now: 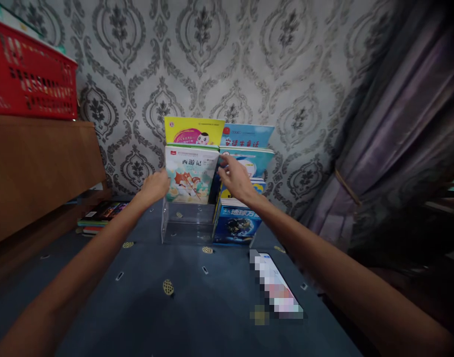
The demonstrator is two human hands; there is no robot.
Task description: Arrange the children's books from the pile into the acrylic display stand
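Note:
A white-and-green picture book (192,173) with a cartoon figure on its cover stands upright in the left column of a clear plastic book rack (190,233). My left hand (155,184) is closed at the book's left edge, its fingertips partly hidden. On the other side, my right hand (237,177) has its curled fingers at the book's right edge, in front of the right column. Behind the held book rises a yellow book (193,128). The right column holds a light-blue book (249,134), a teal book (262,158) and a dark-blue book with a globe (238,225).
A phone (277,282) with a lit screen lies on the dark patterned cloth (138,302) at the right front. Several stacked books (100,213) lie at the left, beside a wooden cabinet (44,168) bearing a red basket (33,74). A curtain (390,144) hangs at right.

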